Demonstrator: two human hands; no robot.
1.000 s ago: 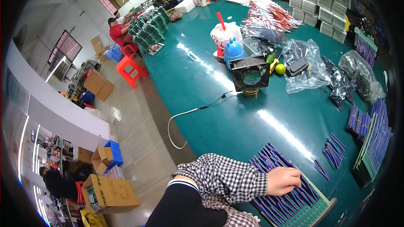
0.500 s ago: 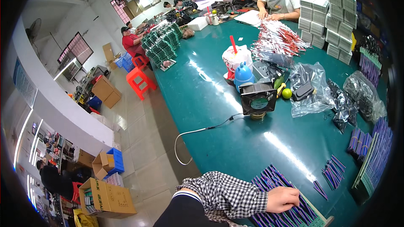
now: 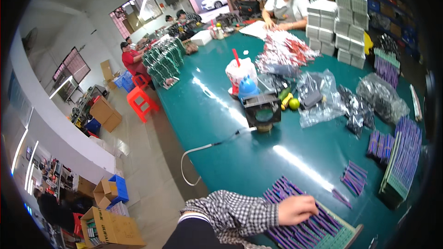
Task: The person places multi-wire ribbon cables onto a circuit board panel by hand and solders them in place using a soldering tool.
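Observation:
My left hand (image 3: 297,210) comes in from the lower left in a black-and-white checked sleeve. Its fingers are curled closed over a green slotted board (image 3: 339,236) carrying rows of thin purple-blue sticks (image 3: 282,188). What the fingertips hold, if anything, is hidden. Just beyond the board lie a small loose group of the same sticks (image 3: 354,178) and a few more (image 3: 341,198). My right hand is out of sight.
A small black fan (image 3: 262,110) stands mid-table with a white cable (image 3: 198,149). Behind it are a blue container (image 3: 249,86), a green fruit (image 3: 294,104) and plastic bags (image 3: 318,90). Stick-filled boards (image 3: 401,161) stand at right. Across the table a person (image 3: 286,7) works beside stacked white pieces (image 3: 350,23).
The whole view has shifted, so the table and its contents sit further left. My left hand stays closed over the board, with little clear movement against it.

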